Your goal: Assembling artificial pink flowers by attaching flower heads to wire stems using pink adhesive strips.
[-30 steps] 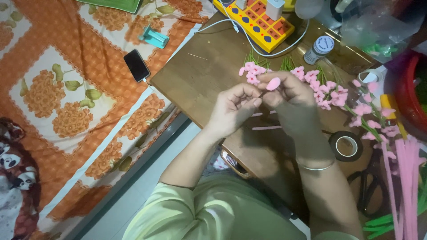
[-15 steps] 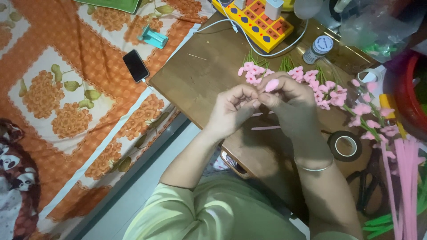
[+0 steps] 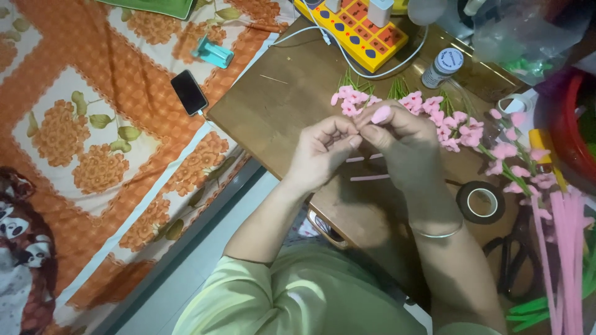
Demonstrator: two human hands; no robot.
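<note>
Over a small wooden table point(image 3: 273, 105), my left hand point(image 3: 320, 152) and my right hand point(image 3: 403, 146) meet fingertip to fingertip. Between them they pinch a small pink petal piece point(image 3: 380, 114), which sticks up above my right fingers. Just behind my hands lies a row of finished pink flowers point(image 3: 434, 115) with green stems. Two short pink stick pieces point(image 3: 370, 177) lie on the wood below my hands. A thin bangle circles my right wrist.
A yellow power strip point(image 3: 357, 28) with a white cable sits at the table's far edge, next to a small white-capped bottle point(image 3: 442, 67). A tape roll point(image 3: 480, 202), black scissors point(image 3: 515, 260) and pink pipe cleaners point(image 3: 565, 260) lie right. A phone point(image 3: 189, 92) rests on the orange floral bedsheet.
Both hands stay together on the pink piece, with only small finger movements. Nothing else on the table has shifted.
</note>
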